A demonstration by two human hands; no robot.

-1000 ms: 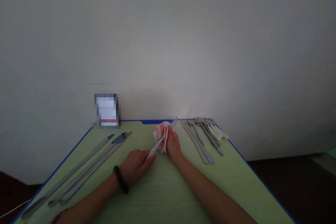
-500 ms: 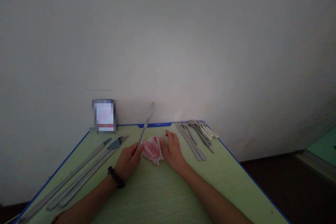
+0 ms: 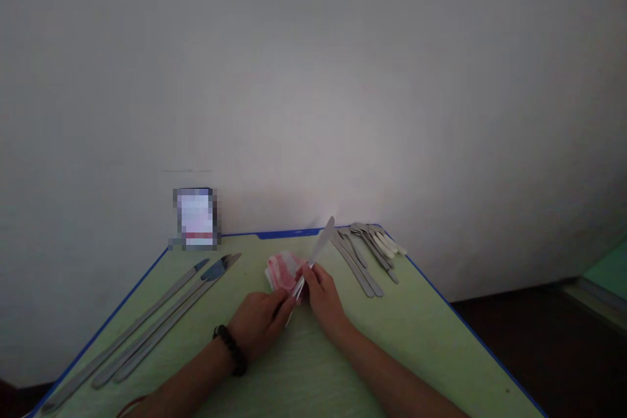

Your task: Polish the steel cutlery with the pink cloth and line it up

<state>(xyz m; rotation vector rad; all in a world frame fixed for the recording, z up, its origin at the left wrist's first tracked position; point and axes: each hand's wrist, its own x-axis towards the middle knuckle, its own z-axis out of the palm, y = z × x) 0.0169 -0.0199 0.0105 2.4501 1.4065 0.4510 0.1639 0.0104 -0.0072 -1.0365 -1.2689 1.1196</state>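
Silvery knife, blade tilted upward, is pinched by left hand and right hand near a pink-and-white cloth.

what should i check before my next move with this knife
1. Left grip closed around the knife handle: ok.
2. Right grip on the knife: ok, fingers near the blade's base.
3. Blade aimed away from the body: ok, tip points toward the wall.
4. Pink-and-white cloth clear of both grips: cannot tell, they overlap in view.
5. Blade covered: not ok, it is bare.
6. Blade clear of the right-side cutlery: cannot tell, possible contact.
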